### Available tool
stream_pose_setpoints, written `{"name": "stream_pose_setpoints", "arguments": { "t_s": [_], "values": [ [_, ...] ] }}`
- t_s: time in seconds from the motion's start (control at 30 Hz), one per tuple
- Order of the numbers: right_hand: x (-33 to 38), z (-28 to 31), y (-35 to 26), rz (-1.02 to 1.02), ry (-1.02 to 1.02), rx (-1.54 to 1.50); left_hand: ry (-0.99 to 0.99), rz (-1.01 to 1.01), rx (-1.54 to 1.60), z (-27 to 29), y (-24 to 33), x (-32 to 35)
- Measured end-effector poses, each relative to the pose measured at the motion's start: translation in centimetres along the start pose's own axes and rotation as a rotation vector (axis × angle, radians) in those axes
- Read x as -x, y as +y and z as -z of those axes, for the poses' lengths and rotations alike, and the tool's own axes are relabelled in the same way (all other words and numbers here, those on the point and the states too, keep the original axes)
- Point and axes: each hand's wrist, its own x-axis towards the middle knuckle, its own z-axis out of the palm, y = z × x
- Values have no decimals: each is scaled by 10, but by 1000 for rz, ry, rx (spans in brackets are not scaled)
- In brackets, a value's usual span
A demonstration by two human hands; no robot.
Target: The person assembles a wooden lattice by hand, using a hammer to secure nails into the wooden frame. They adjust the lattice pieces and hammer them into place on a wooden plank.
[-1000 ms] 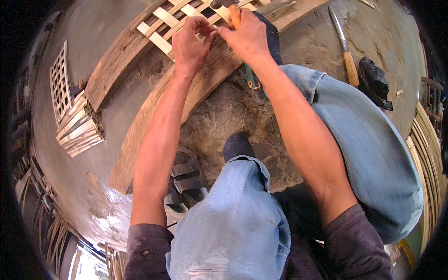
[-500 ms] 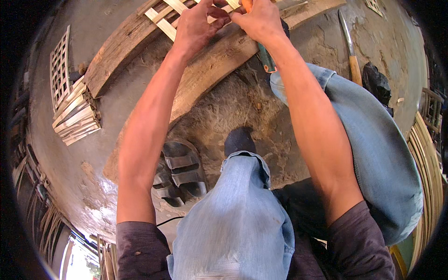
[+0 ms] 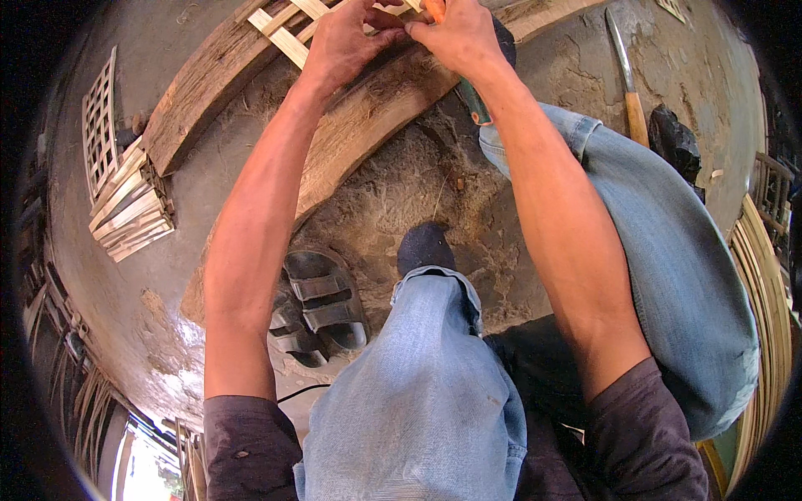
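Note:
A lattice of pale wooden strips (image 3: pixel 284 35) lies across wooden beams at the top edge, partly cut off by the frame. Over it, my left hand (image 3: pixel 347 46) has its thumb and fingers curled together; whatever is between them is too small or hidden to make out. Beside it on the right, my right hand (image 3: pixel 459 40) is closed around an orange object (image 3: pixel 435 9), perhaps a handle, whose far end is out of view. The two thumbs almost meet. A green-handled item (image 3: pixel 474 104) sits just below my right wrist, by my knee.
Thick wooden beams (image 3: pixel 368 150) cross under my forearms. To the left are a finished-looking lattice (image 3: pixel 100 125) and a stack of short strips (image 3: pixel 132 204). A large knife (image 3: pixel 622 63) and a black plastic bag (image 3: pixel 674 144) lie right. Sandals (image 3: pixel 326 292) rest near my foot; long strips (image 3: pixel 760 275) stand far right.
Both hands have shifted slightly left and up in the picture, and the whole surroundings have moved a little with the view. The right hand still grips the orange object.

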Motion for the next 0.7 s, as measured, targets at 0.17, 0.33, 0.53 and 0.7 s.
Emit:
{"name": "stream_pose_setpoints", "arguments": {
  "t_s": [0.17, 0.33, 0.53, 0.7],
  "values": [
    [-1, -3, 4, -20, 8, -14, -17, 30, 39, -3, -1, -3],
    [1, 0, -4, -65, -35, -21, -23, 18, 59, -3, -8, -3],
    [2, 1, -4, -52, -33, -34, -5, -56, -42, -6, -22, -2],
    [3, 1, -5, -38, -21, -24, 4, -99, -70, -8, -21, 1]
  ]
}}
